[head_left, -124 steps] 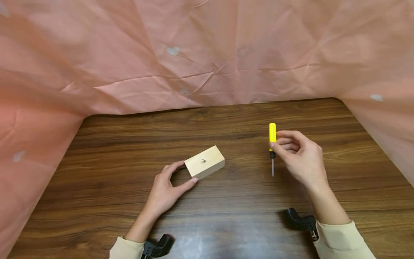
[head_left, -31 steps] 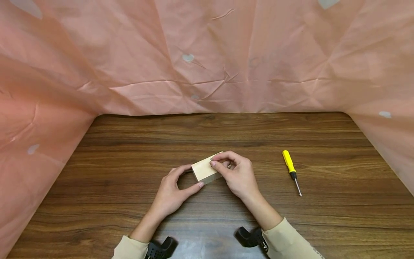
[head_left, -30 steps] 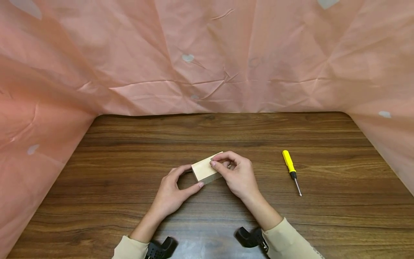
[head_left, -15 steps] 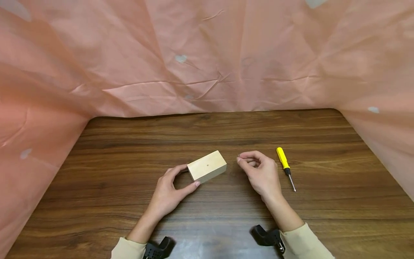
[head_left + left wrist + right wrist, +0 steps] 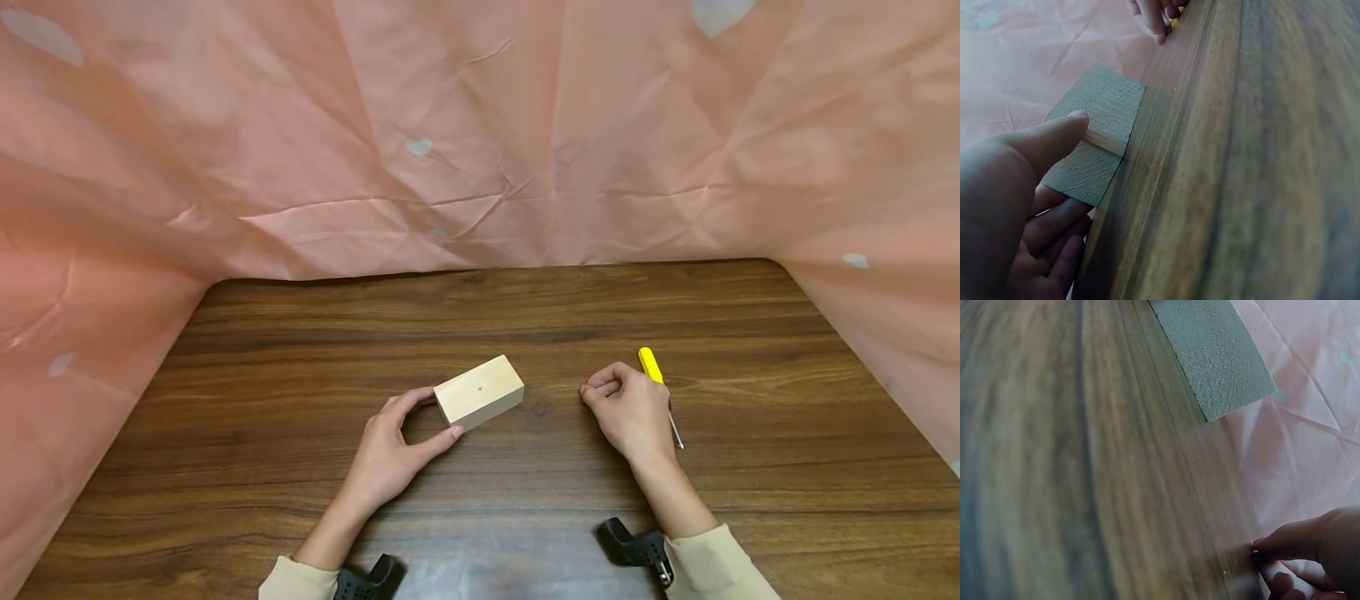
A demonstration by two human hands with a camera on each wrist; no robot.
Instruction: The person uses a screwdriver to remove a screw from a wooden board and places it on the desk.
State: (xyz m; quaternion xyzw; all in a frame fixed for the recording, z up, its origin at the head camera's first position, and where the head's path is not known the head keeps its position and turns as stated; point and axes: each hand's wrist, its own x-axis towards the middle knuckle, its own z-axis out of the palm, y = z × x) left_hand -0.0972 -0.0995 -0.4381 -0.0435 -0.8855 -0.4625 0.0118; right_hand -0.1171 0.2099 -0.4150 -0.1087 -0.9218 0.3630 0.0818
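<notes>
A pale wooden block [image 5: 468, 404] lies at an angle on the table, a small hole showing in its top face. My left hand [image 5: 386, 450] grips its near left end between thumb and fingers; the left wrist view shows the thumb on the block's side [image 5: 1104, 106]. To the right of the block, my right hand [image 5: 633, 417] is low at the tabletop, thumb and forefinger pinched together. Between those fingertips the right wrist view shows a bit of a small metal screw [image 5: 1256, 555], mostly covered. A yellow-handled screwdriver [image 5: 649, 365] lies just beyond my right hand, partly hidden by it.
The dark wood-grain table [image 5: 315, 350] is bordered at the back and sides by a pink cloth [image 5: 480, 208] with pale heart shapes. Black wrist mounts [image 5: 633, 546] stick out by both sleeves.
Earlier my right hand held the screwdriver and a screw stood in the block. The screwdriver was laid down, the screw drawn out, and my right hand carried it rightward and down. Left hand stayed.
</notes>
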